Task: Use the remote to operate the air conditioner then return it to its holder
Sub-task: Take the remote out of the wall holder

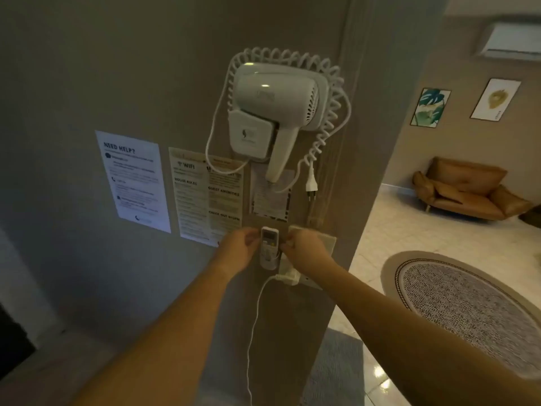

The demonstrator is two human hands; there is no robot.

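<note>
A small white remote (269, 240) with a grey display stands upright in a clear holder (268, 263) fixed to the wall below the hair dryer. My left hand (240, 250) grips the remote's left edge with thumb and fingers. My right hand (304, 250) pinches its right edge, fingers curled. The white air conditioner (510, 41) hangs high on the far wall at the top right.
A wall-mounted hair dryer (272, 109) with a coiled cord hangs above. Paper notices (133, 180) are stuck to the wall at left. A plug and white cable (288, 276) sit in a socket beside the holder. A brown sofa (465, 189) and round rug (468, 306) lie to the right.
</note>
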